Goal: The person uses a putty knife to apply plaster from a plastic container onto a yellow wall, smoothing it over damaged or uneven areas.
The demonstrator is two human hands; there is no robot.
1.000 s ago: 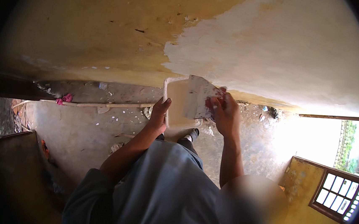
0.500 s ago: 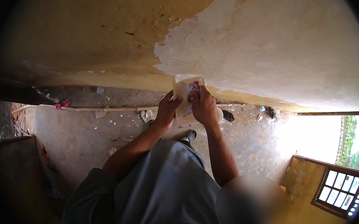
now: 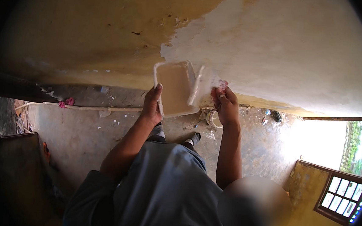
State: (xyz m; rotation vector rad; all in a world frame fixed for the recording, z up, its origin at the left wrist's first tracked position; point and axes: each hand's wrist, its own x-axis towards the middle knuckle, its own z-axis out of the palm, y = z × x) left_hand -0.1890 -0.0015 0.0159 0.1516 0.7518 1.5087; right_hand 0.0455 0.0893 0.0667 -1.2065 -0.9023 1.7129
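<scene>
Since the earlier frames the two hands have drawn apart and the tray now faces the camera, held nearer the wall. In the head view the left hand [image 3: 152, 106] grips the lower left edge of a flat rectangular tray [image 3: 175, 88] coated with pale plaster. The right hand [image 3: 225, 106] is closed around a plaster-smeared blade [image 3: 200, 84] whose edge meets the tray's right rim. Both are held up just before the wall [image 3: 288, 49], where pale plaster borders yellow paint. A small tub [image 3: 213, 119] sits on the floor below.
</scene>
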